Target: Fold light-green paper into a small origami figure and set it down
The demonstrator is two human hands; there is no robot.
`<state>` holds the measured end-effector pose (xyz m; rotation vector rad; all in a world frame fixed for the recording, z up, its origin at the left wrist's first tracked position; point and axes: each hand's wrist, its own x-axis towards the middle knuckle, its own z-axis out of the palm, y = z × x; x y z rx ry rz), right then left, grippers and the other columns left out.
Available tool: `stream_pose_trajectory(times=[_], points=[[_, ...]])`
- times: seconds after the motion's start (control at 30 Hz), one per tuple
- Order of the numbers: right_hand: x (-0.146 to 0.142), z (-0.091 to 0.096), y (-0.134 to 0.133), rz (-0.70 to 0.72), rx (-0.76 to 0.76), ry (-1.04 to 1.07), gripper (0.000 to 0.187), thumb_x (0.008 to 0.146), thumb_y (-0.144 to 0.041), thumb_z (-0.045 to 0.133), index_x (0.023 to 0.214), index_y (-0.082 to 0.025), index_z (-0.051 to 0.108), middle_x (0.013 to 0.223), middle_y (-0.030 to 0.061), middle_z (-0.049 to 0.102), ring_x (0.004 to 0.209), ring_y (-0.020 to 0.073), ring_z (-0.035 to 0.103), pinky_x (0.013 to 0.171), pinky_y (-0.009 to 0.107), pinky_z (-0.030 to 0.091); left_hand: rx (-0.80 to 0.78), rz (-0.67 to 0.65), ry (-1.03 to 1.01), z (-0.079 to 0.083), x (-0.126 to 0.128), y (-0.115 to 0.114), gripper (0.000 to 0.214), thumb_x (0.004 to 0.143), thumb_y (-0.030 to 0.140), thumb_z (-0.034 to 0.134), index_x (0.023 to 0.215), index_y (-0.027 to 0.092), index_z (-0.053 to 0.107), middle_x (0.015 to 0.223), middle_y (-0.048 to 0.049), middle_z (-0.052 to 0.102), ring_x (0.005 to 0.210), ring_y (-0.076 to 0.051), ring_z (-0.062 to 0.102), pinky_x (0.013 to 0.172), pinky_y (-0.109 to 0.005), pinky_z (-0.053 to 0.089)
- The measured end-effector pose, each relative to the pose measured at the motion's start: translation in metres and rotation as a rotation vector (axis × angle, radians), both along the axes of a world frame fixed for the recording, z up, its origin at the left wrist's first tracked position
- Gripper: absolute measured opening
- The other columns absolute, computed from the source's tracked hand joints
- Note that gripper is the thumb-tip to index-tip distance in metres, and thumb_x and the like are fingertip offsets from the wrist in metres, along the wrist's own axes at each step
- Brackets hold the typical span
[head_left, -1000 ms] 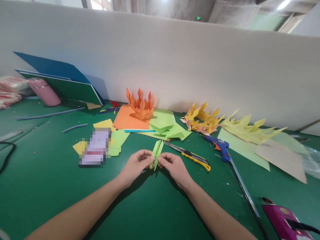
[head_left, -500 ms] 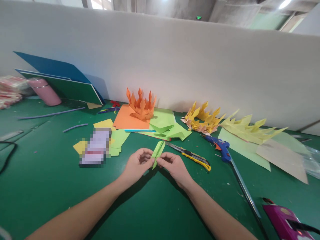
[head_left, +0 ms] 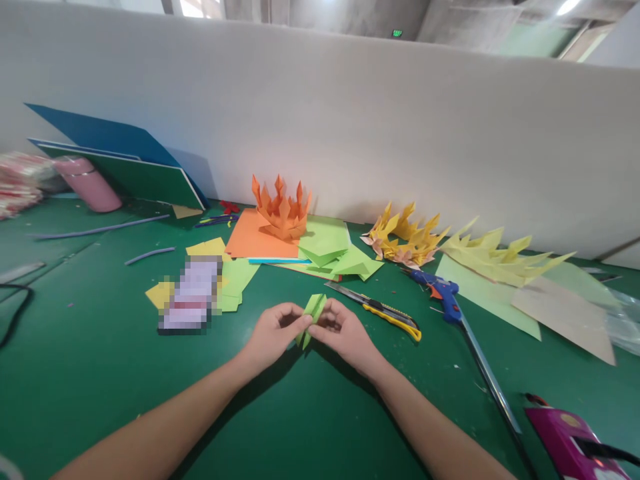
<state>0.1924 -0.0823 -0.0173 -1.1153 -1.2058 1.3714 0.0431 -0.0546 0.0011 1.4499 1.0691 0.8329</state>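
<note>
A small folded piece of light green paper (head_left: 315,306) is pinched between both hands above the green table. My left hand (head_left: 278,335) grips its left side with thumb and fingers. My right hand (head_left: 348,334) closes on the right side, its thumb pressed near the left thumb. The paper tilts, with its long creases running from lower left to upper right. Some of its lower part and the fingers behind it are hidden. Just beyond the right hand lies a yellow-handled utility knife (head_left: 393,321), blade pointing to the upper left.
Behind stand an orange paper crown (head_left: 283,220), a yellow paper crown (head_left: 400,243) and a pale green one (head_left: 503,257). A blue glue gun (head_left: 447,297) lies at right, a phone (head_left: 193,293) on paper sheets at left. A pink bottle (head_left: 90,185) leans back left.
The folded paper has come slightly closer and lower, and turned a little in my fingers. My right hand's fingers have moved up along its right side.
</note>
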Motion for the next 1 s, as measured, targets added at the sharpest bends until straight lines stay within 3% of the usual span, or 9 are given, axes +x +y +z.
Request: stream_pose_trajectory(times=[0.13, 0.3, 0.5, 0.83, 1.0], points=[[-0.0019, -0.0013, -0.0005, -0.068, 0.033, 0.042, 0.038, 0.063, -0.041, 0.071, 0.088, -0.022, 0.052, 0.081, -0.0009, 0.056, 0.073, 0.0131, 0.053, 0.066, 0.026, 0.045, 0.077, -0.038, 0.084, -0.0027, -0.0004, -0.0016, 0.02, 0.071, 0.036, 0.058, 0.067, 0.017, 0.055, 0.057, 0.0047, 0.053, 0.053, -0.01, 0.047, 0.054, -0.023, 0.038], [-0.0006, -0.0026, -0.0002, -0.097, 0.017, 0.06, 0.032, 0.065, -0.041, 0.068, 0.087, -0.022, 0.053, 0.076, -0.0019, 0.056, 0.064, 0.012, 0.053, 0.063, 0.026, 0.046, -0.126, -0.146, -0.038, -0.0085, 0.0009, -0.0031, 0.026, 0.073, 0.042, 0.059, 0.071, 0.018, 0.047, 0.064, 0.0011, 0.061, 0.057, -0.013, 0.06, 0.056, -0.026, 0.047], [0.0004, -0.0004, -0.0002, -0.082, 0.021, 0.025, 0.024, 0.067, -0.034, 0.063, 0.085, -0.021, 0.054, 0.065, -0.0042, 0.055, 0.058, 0.0116, 0.055, 0.058, 0.025, 0.044, -0.126, -0.158, 0.005, -0.0018, -0.0009, 0.0006, 0.025, 0.074, 0.04, 0.058, 0.074, 0.016, 0.053, 0.058, 0.0028, 0.059, 0.043, -0.007, 0.048, 0.043, -0.02, 0.035], [-0.0056, -0.0005, -0.0023, -0.131, 0.071, -0.011, 0.028, 0.065, -0.029, 0.06, 0.09, -0.024, 0.049, 0.071, -0.0041, 0.053, 0.057, 0.0116, 0.056, 0.053, 0.024, 0.045, -0.121, -0.099, 0.02, -0.0027, -0.0014, 0.0, 0.034, 0.076, 0.053, 0.05, 0.073, 0.019, 0.046, 0.056, 0.0051, 0.054, 0.042, -0.007, 0.044, 0.042, -0.02, 0.03], [-0.0059, 0.0002, -0.0042, -0.105, 0.104, -0.064, 0.019, 0.068, -0.03, 0.056, 0.085, -0.023, 0.051, 0.074, -0.0024, 0.054, 0.055, 0.0109, 0.053, 0.054, 0.025, 0.046, -0.158, -0.1, 0.042, -0.0032, -0.0022, 0.0006, 0.032, 0.075, 0.05, 0.052, 0.069, 0.018, 0.047, 0.049, 0.0059, 0.052, 0.039, -0.007, 0.044, 0.042, -0.019, 0.031]])
